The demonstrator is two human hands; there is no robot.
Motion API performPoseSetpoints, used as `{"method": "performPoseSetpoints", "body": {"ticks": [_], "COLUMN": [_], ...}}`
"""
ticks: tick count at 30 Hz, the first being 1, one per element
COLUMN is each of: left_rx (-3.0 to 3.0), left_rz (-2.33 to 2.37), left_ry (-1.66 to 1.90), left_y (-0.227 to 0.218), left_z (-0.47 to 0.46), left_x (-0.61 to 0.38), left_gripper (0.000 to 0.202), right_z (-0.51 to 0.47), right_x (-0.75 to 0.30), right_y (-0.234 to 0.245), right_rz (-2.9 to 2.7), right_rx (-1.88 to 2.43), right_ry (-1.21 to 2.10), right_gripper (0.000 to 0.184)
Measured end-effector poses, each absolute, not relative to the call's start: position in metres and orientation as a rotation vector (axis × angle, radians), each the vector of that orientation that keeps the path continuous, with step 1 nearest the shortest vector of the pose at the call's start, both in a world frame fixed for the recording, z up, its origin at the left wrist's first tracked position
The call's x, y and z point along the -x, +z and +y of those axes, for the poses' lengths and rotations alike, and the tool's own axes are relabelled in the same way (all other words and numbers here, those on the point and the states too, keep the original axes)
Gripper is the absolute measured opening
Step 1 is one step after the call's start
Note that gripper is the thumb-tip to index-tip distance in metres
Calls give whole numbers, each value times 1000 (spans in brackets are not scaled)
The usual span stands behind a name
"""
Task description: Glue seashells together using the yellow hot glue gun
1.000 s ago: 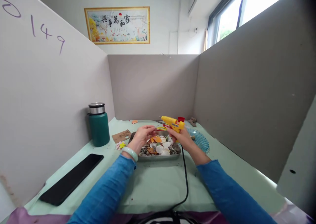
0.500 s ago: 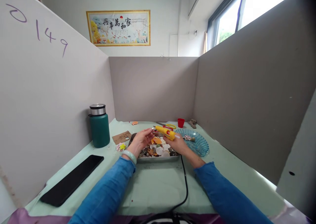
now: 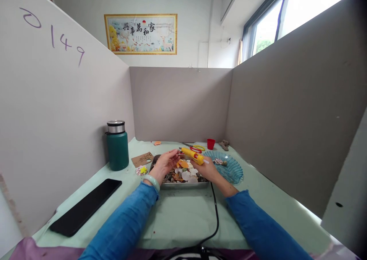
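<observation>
My right hand grips a yellow hot glue gun, its nozzle pointing left toward my left hand. The left hand's fingers are pinched on a small piece I cannot make out, held just off the nozzle tip. Both hands hover over a metal tray filled with several shells, white, orange and dark. The gun's black cord runs from my right hand toward me across the green table cover.
A blue shell-shaped glass dish lies right of the tray. Behind are a red cup and yellow-red scissors. A green flask, a brown card and a black phone are left. Grey partitions enclose three sides.
My right hand lowered the glue gun from upright above the tray and tilted its nozzle down-left, toward my left hand's fingertips. The left hand stayed over the tray.
</observation>
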State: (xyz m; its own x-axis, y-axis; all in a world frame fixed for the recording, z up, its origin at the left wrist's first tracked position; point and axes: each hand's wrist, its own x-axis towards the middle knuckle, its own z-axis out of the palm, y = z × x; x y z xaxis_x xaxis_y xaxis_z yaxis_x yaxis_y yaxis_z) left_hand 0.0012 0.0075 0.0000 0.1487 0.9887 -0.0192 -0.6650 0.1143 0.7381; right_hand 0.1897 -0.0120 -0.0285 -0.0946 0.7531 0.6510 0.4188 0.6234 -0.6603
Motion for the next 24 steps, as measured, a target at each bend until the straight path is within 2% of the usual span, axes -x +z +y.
{"method": "performPoseSetpoints", "body": {"ticks": [24], "left_rx": [-655], "left_rz": [602], "left_ry": [1368], "left_y": [4], "left_z": [4], "left_x": [-3], "left_gripper": [9], "right_z": [-17], "right_x": [-190], "right_y": [-26], "right_rz": [-1792], "right_rx": [905], "right_ry": [361], "right_gripper": [22]}}
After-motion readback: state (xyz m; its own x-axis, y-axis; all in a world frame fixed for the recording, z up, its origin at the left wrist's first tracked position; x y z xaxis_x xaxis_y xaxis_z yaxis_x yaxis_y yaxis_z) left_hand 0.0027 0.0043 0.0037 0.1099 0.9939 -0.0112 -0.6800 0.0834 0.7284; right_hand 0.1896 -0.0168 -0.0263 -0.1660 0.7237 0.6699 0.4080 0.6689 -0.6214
